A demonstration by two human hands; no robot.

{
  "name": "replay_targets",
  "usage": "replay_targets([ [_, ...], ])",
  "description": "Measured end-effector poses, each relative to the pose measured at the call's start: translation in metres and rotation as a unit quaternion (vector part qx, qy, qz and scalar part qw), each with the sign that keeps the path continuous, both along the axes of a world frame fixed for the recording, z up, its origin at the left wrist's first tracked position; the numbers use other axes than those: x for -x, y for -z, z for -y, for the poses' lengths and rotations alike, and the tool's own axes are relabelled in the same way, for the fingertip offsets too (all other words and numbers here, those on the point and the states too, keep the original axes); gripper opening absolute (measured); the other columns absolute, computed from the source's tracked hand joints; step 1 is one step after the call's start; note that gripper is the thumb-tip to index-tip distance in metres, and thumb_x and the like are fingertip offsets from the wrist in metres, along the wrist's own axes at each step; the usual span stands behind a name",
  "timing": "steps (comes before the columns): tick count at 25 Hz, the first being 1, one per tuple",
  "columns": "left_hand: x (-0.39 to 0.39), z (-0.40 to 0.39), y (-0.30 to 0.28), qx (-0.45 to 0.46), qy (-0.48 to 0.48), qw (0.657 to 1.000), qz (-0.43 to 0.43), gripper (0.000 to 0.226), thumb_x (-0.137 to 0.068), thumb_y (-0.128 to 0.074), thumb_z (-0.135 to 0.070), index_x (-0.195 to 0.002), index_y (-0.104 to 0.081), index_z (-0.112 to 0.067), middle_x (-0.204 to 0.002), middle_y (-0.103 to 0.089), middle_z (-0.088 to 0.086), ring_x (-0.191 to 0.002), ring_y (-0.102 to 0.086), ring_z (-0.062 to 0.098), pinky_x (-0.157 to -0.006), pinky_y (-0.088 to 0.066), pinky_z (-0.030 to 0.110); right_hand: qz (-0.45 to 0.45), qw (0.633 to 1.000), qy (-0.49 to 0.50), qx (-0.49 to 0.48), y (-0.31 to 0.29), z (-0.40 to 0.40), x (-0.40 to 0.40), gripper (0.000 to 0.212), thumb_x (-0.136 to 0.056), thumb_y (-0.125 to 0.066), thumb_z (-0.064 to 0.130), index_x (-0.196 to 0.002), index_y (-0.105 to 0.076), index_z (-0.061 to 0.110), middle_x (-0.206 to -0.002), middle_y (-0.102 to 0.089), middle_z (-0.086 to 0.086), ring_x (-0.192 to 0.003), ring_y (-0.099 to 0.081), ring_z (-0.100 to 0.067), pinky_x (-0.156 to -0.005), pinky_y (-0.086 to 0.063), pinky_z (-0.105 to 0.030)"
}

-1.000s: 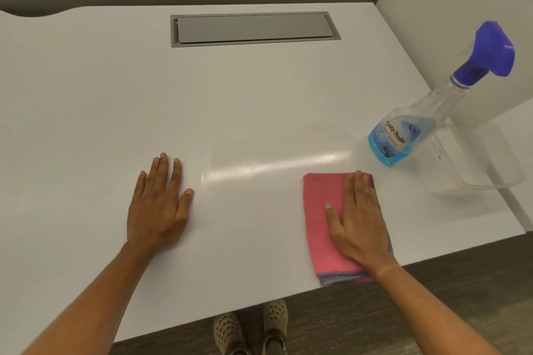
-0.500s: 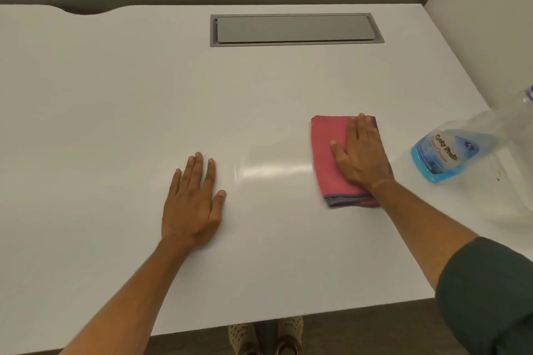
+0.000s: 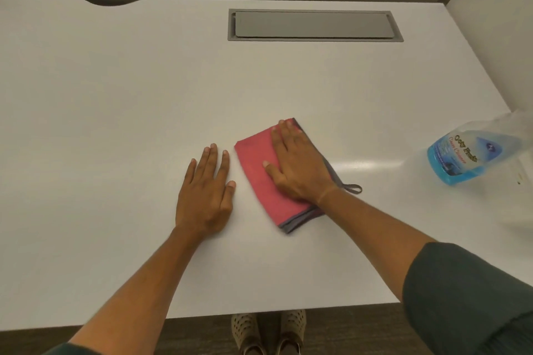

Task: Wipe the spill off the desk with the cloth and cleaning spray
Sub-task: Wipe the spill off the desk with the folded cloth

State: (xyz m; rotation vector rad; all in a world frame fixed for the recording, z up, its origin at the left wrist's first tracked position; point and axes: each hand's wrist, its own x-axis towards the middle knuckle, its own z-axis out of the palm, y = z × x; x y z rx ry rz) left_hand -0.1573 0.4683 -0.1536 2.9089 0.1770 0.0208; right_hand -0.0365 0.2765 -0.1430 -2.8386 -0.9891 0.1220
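Note:
A folded pink cloth [image 3: 258, 179] with a grey underside and a small loop lies on the white desk [image 3: 115, 124], near the middle. My right hand [image 3: 297, 166] presses flat on top of the cloth, fingers together and pointing away from me. My left hand [image 3: 206, 193] rests flat on the bare desk just left of the cloth, palm down, holding nothing. A clear spray bottle [image 3: 461, 155] with blue liquid stands at the right edge of the view, its top cut off. A glossy streak of light shows on the desk right of the cloth; no spill is distinguishable.
A grey cable hatch [image 3: 314, 25] is set into the desk at the back. A partition wall [image 3: 496, 37] runs along the right side. The desk's near edge is just above my shoes [image 3: 269, 331] on the dark floor.
My right hand has slid the cloth leftward across the desk until it is close to my left hand, and the cloth has turned slightly. The view has shifted, so the bottle sits farther right.

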Motion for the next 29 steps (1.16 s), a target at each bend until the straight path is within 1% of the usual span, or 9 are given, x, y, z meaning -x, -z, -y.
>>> replay_targets([
  [5, 0.0, -0.002, 0.001, 0.007, -0.001, 1.0, 0.006, 0.067, -0.093, -0.013, -0.042, -0.154, -0.013, -0.015, -0.163, -0.007, 0.007, -0.151, -0.001, 0.018, -0.122, -0.002, 0.037, -0.018, 0.999, 0.033, -0.02, -0.004, 0.01, 0.055, 0.078, -0.096, -0.028, 0.052, -0.154, -0.01, 0.004, -0.162, -0.008, -0.018, -0.151, -0.001, -0.027, -0.123, -0.002, -0.039],
  [8, 0.0, -0.002, 0.0, 0.005, -0.001, 1.0, 0.005, 0.067, -0.092, -0.013, -0.042, -0.154, -0.014, -0.015, -0.163, -0.007, 0.007, -0.151, -0.002, 0.018, -0.122, -0.002, 0.038, -0.036, 0.996, 0.07, -0.031, -0.007, 0.025, 0.09, 0.079, -0.096, -0.025, 0.054, -0.155, -0.003, 0.006, -0.163, 0.0, -0.014, -0.151, 0.006, -0.023, -0.123, 0.001, -0.037],
  [12, 0.001, 0.0, -0.001, 0.008, -0.004, 1.0, 0.001, 0.068, -0.091, -0.012, -0.041, -0.154, -0.014, -0.015, -0.163, -0.007, 0.007, -0.151, -0.001, 0.017, -0.122, -0.001, 0.037, -0.068, 0.984, 0.159, -0.049, -0.011, 0.046, 0.129, 0.081, -0.096, -0.024, 0.057, -0.155, 0.008, 0.011, -0.163, 0.013, -0.009, -0.149, 0.017, -0.019, -0.122, 0.006, -0.036],
  [15, 0.003, -0.001, -0.002, 0.007, -0.004, 1.0, -0.004, 0.069, -0.091, -0.009, -0.043, -0.154, -0.012, -0.015, -0.163, -0.004, 0.006, -0.151, 0.001, 0.017, -0.122, 0.001, 0.035, -0.072, 0.967, 0.237, -0.058, -0.012, 0.058, 0.141, 0.082, -0.096, -0.023, 0.058, -0.154, 0.009, 0.01, -0.163, 0.013, -0.01, -0.149, 0.018, -0.02, -0.121, 0.008, -0.035],
  [18, 0.005, 0.0, -0.003, 0.008, -0.007, 1.0, -0.005, 0.071, -0.09, -0.007, -0.044, -0.154, -0.011, -0.015, -0.163, -0.003, 0.006, -0.151, 0.002, 0.016, -0.122, 0.002, 0.034, -0.064, 0.956, 0.281, -0.064, -0.012, 0.073, 0.129, 0.082, -0.097, -0.022, 0.057, -0.154, 0.01, 0.008, -0.163, 0.012, -0.011, -0.149, 0.016, -0.021, -0.121, 0.008, -0.035],
  [20, 0.005, 0.0, -0.002, 0.009, -0.008, 1.0, -0.007, 0.07, -0.091, -0.006, -0.045, -0.154, -0.01, -0.015, -0.163, -0.003, 0.006, -0.151, 0.002, 0.016, -0.122, 0.002, 0.034, -0.058, 0.955, 0.286, -0.053, -0.01, 0.083, 0.114, 0.081, -0.097, -0.022, 0.056, -0.154, 0.008, 0.007, -0.163, 0.009, -0.013, -0.15, 0.012, -0.023, -0.122, 0.005, -0.037],
  [22, 0.006, 0.001, -0.003, 0.006, -0.01, 1.0, -0.01, 0.07, -0.091, -0.005, -0.045, -0.154, -0.009, -0.015, -0.164, -0.002, 0.006, -0.151, 0.003, 0.017, -0.122, 0.003, 0.034, -0.052, 0.957, 0.282, -0.05, -0.009, 0.084, 0.093, 0.081, -0.095, -0.023, 0.054, -0.154, 0.0, 0.003, -0.163, 0.002, -0.016, -0.151, 0.006, -0.027, -0.123, 0.003, -0.038],
  [25, 0.006, 0.003, -0.001, 0.005, -0.014, 1.0, -0.013, 0.07, -0.091, -0.006, -0.044, -0.154, -0.009, -0.015, -0.163, -0.002, 0.006, -0.151, 0.003, 0.017, -0.122, 0.002, 0.034, -0.044, 0.965, 0.253, -0.044, -0.012, 0.071, 0.073, 0.081, -0.093, -0.025, 0.052, -0.153, -0.009, 0.0, -0.162, -0.005, -0.021, -0.151, 0.002, -0.031, -0.123, 0.001, -0.04],
  [29, 0.006, 0.002, 0.0, 0.009, -0.014, 1.0, -0.015, 0.069, -0.092, -0.008, -0.044, -0.154, -0.011, -0.015, -0.163, -0.004, 0.006, -0.151, 0.001, 0.017, -0.122, 0.002, 0.034, -0.049, 0.984, 0.164, -0.048, -0.011, 0.058, 0.104, 0.08, -0.097, -0.027, 0.053, -0.154, -0.001, 0.003, -0.163, 0.003, -0.017, -0.151, 0.008, -0.027, -0.121, 0.01, -0.035],
])
